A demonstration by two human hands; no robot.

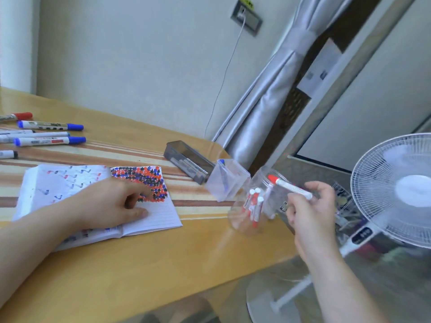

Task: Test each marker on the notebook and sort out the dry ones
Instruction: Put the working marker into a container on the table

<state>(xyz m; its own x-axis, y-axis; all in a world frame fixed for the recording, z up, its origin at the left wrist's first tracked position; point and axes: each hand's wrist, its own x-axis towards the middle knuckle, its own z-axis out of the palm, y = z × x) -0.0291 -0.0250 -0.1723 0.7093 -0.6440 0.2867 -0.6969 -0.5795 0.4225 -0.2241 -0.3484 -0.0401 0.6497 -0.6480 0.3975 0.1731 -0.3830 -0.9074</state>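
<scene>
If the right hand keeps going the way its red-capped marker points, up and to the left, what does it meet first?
Most likely the round clear jar holding red markers: the red marker in the right hand already overlaps the jar's top edge. Depth is unclear, so it might pass over.

Several white-barrelled markers (9, 134) run off the left edge. The clear round plastic jar (254, 201) is motion-blurred, its outline faint. The dark grey rectangular box's (189, 160) contents are indistinct. Marker label print is unreadable.
</scene>
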